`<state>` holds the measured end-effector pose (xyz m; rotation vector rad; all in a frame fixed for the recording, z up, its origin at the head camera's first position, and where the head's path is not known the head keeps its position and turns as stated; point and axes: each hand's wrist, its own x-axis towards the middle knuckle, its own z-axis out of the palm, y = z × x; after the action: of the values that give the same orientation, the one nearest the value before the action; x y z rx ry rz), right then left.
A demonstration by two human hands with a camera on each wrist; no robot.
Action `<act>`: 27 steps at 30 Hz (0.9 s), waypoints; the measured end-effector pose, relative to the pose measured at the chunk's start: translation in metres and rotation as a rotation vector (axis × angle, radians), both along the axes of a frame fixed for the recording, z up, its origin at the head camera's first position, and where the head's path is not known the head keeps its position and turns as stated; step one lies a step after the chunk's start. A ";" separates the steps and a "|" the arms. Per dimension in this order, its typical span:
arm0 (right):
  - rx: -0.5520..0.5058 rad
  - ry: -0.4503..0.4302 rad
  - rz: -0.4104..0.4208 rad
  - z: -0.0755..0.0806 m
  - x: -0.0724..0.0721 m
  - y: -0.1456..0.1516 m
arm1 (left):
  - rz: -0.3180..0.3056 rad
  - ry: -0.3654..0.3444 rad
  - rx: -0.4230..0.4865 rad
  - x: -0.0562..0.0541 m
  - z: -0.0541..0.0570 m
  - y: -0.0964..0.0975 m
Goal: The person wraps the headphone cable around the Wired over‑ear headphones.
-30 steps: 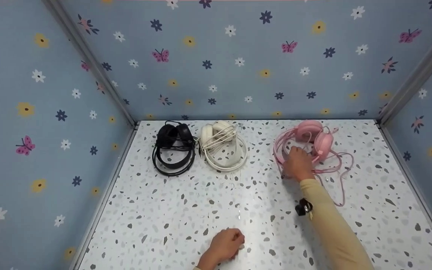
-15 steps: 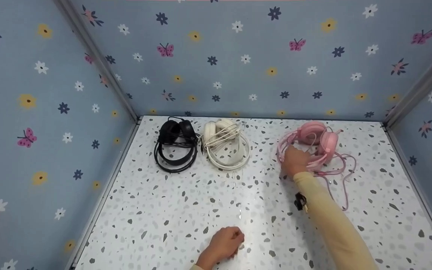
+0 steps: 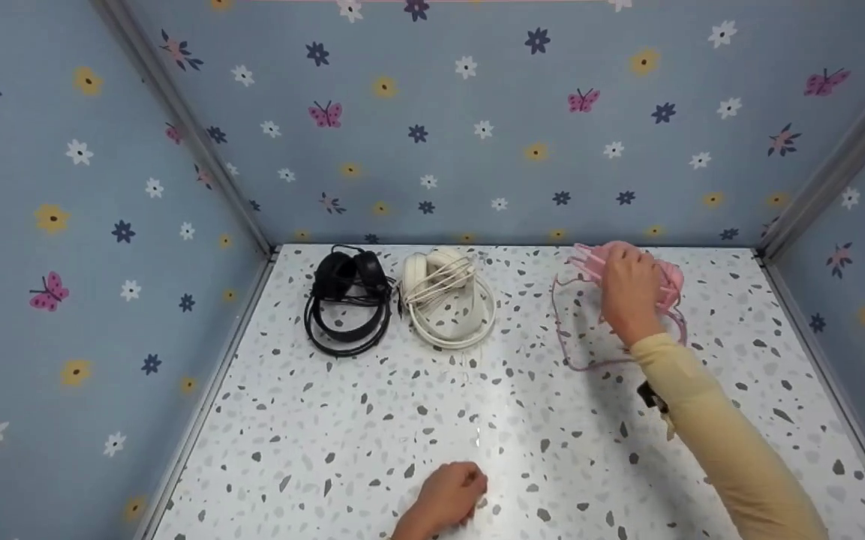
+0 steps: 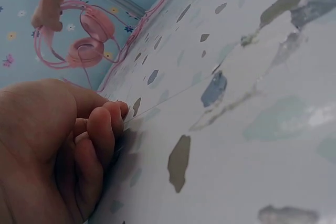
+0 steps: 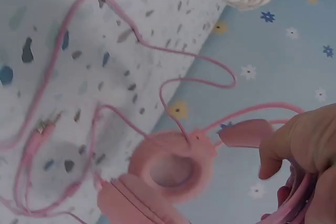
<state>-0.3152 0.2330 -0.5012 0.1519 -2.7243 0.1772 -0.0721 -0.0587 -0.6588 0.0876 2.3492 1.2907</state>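
Observation:
My right hand (image 3: 631, 296) grips a pair of pink headphones (image 3: 671, 283) by the headband, held up off the speckled table. In the right wrist view their two ear cups (image 5: 137, 162) hang below the fingers. The thin pink cable (image 5: 50, 72) trails in loops down to the tabletop, and its plug shows there. In the head view the hand covers much of the headband. My left hand (image 3: 449, 495) rests on the table near the front, fingers loosely curled, holding nothing.
Black headphones (image 3: 334, 274) lie at the back left of the table (image 3: 372, 435). White headphones (image 3: 415, 274), with their cable wrapped round the ear cups, lie right beside them. Flowered blue panels (image 3: 447, 97) wall in the back and both sides.
My right hand has raised the pink headphones off the table and turned them, the ear cups now facing away. Their cable has been dragged along. The left hand stays put.

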 end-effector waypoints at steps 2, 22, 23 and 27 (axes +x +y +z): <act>-0.031 0.050 0.012 0.015 0.007 0.008 | -0.003 0.001 0.001 0.001 -0.001 0.000; -0.167 0.380 0.232 0.054 0.104 0.031 | -0.008 -0.005 0.000 0.000 0.002 0.003; -0.131 0.392 0.239 0.053 0.105 0.031 | -0.008 -0.003 0.001 0.000 0.002 0.003; -0.036 0.442 0.217 0.046 0.103 0.027 | 0.002 0.003 -0.001 -0.001 0.002 0.003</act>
<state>-0.2118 0.2605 -0.4549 0.4242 -2.2605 0.2247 -0.0726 -0.0562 -0.6571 0.0870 2.3524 1.2916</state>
